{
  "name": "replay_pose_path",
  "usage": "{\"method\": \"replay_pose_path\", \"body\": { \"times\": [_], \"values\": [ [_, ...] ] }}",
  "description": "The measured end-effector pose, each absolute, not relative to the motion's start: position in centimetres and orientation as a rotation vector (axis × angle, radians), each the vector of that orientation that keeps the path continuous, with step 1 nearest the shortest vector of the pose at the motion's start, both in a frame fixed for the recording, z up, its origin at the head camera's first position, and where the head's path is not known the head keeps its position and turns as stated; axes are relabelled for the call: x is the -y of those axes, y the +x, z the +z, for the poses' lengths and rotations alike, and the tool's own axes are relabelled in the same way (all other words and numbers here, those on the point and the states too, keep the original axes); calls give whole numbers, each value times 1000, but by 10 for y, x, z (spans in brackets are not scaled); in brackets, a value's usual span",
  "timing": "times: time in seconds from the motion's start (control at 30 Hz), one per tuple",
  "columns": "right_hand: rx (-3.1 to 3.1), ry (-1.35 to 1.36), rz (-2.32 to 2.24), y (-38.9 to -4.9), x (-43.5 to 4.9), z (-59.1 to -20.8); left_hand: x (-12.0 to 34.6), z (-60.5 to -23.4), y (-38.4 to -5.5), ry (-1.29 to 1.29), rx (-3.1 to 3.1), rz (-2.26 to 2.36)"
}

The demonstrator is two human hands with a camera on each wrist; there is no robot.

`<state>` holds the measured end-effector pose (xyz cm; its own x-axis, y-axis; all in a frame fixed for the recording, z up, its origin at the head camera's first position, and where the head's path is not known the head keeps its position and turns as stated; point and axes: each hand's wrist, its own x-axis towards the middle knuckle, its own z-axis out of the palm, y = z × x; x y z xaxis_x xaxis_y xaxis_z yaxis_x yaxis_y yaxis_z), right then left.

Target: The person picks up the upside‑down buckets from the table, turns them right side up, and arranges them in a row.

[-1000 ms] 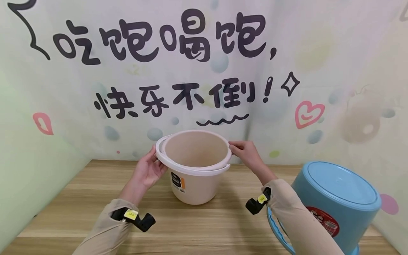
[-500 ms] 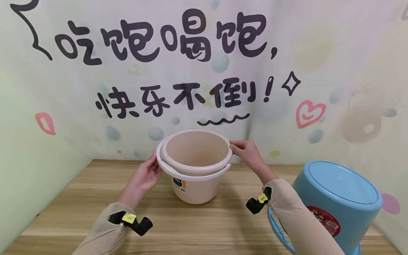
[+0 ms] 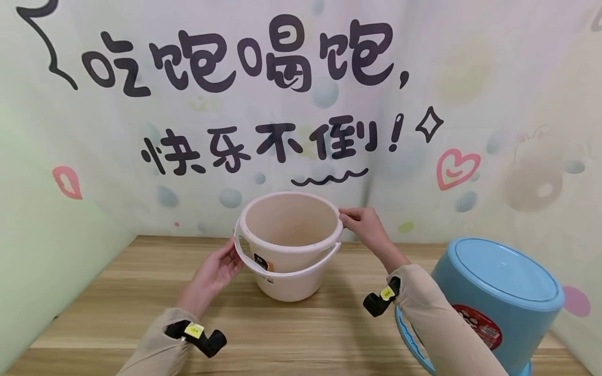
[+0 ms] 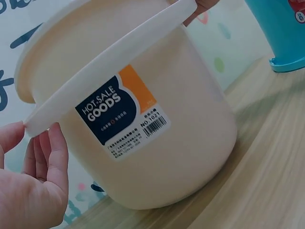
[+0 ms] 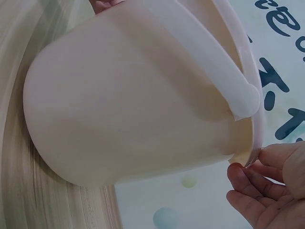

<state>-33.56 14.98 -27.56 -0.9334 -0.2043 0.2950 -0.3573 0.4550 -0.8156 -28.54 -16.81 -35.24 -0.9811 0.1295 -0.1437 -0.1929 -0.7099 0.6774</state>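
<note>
A cream bucket (image 3: 291,284) stands upright on the wooden table, mouth up. Its pale handle (image 3: 287,272) hangs slanted across the front, below the rim, over part of a "HOT-SALE GOODS" label (image 3: 262,261). My left hand (image 3: 221,269) pinches the handle's left side; in the left wrist view its thumb and fingertips (image 4: 56,131) meet at the handle. At the bucket's right, my right hand (image 3: 363,224) pinches the rim, with its thumb and fingers (image 5: 240,174) on the lip in the right wrist view.
An upside-down blue bucket (image 3: 498,292) stands at the right, beside my right forearm, its blue handle (image 3: 411,342) slanting out toward the left. Behind the wooden table (image 3: 282,339) hangs a printed cloth (image 3: 188,115) with large dark lettering.
The cream bucket's handle has swung down from near the rim to lower on the front. My left hand has lowered with it; my right hand stays at the rim.
</note>
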Motion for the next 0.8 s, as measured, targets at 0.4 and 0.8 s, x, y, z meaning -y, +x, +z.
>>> {"method": "replay_pose_path", "body": {
  "times": [0.4,0.8],
  "values": [
    [2539,499,1487,-335,-150,-276,163,-367,-288,-114,-1216,2716],
    [2559,517,1424,-332,-150,-276,169,-384,-292,65,-1428,2660]
  ]
}}
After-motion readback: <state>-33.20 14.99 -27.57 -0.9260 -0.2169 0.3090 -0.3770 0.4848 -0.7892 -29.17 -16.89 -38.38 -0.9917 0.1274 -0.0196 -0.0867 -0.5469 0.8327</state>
